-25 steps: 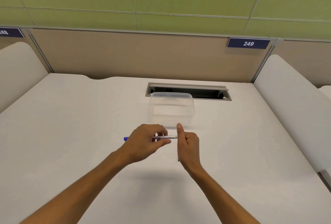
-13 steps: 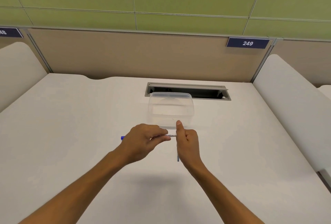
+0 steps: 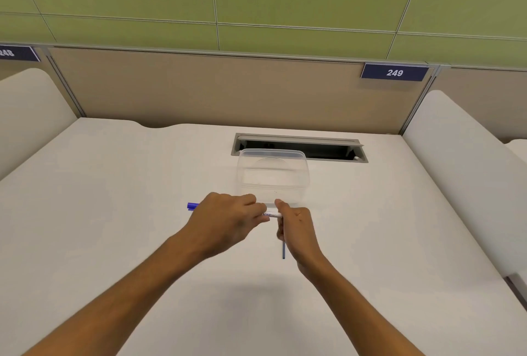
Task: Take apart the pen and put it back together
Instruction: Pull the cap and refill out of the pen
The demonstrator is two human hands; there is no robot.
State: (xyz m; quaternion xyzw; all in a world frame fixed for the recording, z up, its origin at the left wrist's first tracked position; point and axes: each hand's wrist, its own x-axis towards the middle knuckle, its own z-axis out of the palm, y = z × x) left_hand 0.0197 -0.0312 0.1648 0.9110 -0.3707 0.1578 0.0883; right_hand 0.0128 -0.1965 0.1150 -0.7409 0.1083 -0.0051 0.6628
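Pen (image 3: 271,215) – level, blue cap left | left hand (image 3: 225,220) fingers grip barrel | right hand (image 3: 296,230) fingers pinch refill (image 3: 283,250)

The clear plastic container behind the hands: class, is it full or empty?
Empty. The clear plastic container stands on the white desk, and through its walls only its bare bottom and the desk show; no pen parts lie inside.

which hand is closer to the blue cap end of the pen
Left. The left hand wraps the pen barrel with the blue cap sticking out just past its outer edge. The right hand sits at the barrel's opposite end, farther from the cap.
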